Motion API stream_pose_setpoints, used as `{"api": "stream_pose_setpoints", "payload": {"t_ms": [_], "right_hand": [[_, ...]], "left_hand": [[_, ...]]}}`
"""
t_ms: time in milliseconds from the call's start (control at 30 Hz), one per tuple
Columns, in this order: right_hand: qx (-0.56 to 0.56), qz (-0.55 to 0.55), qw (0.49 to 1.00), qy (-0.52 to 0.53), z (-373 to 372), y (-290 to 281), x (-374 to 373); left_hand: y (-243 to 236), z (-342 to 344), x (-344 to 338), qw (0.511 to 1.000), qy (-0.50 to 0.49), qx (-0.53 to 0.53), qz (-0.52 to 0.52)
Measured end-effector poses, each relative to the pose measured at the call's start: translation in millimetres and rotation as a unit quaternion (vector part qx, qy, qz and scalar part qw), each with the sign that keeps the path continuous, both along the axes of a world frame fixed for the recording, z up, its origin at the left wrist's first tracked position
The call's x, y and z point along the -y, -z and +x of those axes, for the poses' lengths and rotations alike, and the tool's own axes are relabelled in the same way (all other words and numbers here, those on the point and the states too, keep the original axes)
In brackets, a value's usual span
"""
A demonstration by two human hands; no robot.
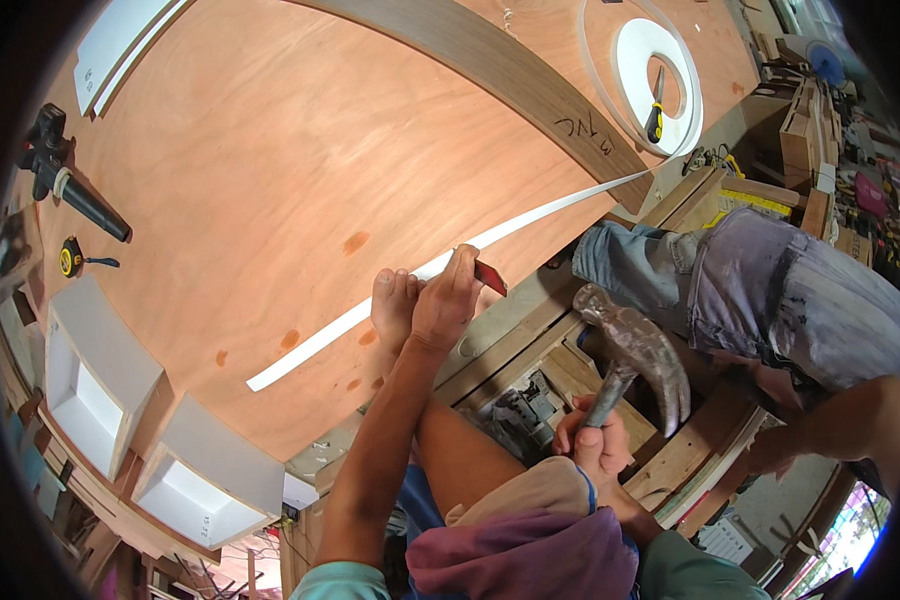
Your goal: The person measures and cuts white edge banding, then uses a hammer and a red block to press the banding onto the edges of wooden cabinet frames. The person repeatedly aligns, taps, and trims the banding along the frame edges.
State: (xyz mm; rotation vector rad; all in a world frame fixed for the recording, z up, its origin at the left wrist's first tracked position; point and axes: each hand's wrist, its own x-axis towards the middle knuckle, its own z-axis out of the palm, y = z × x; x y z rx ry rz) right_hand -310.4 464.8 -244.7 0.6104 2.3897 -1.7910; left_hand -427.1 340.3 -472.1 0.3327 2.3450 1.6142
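My left hand (444,308) is closed at the table's near edge, on the white strip. A flat red piece (490,278) sticks out from its fingers; its exact kind I cannot make out. The long, thin white strip (345,326) runs diagonally over the plywood tabletop (270,200) and leads up to a white coil (682,75) at the far right. My bare foot (394,302) rests on the table beside the left hand. Lower right, my right hand (597,447) grips the handle of a worn claw hammer (638,345), its head raised upward.
A curved brown board (510,75) lies across the far side. A yellow-black screwdriver (656,118) rests over the coil. Left stand a black blower-like tool (75,185), a tape measure (71,257) and white curved boxes (100,385). Another person (790,290) is close on the right.
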Motion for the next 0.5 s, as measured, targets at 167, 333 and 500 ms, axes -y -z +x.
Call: {"api": "stream_pose_setpoints", "payload": {"t_ms": [167, 333, 500], "right_hand": [[0.172, 0.105, 0.978, -0.052, -12, 38, -4], [0.065, 0.046, 0.997, -0.004, -7, 16, -3], [0.149, 0.142, 0.976, -0.077, -16, 39, -10]], "left_hand": [[2, 1, -2, 0.999, -0.016, -0.040, -0.003], [2, 0, 2, 0.999, -0.023, -0.039, 0.019], [-8, -7, -2, 1.000, -0.011, 0.001, 0.013]]}}
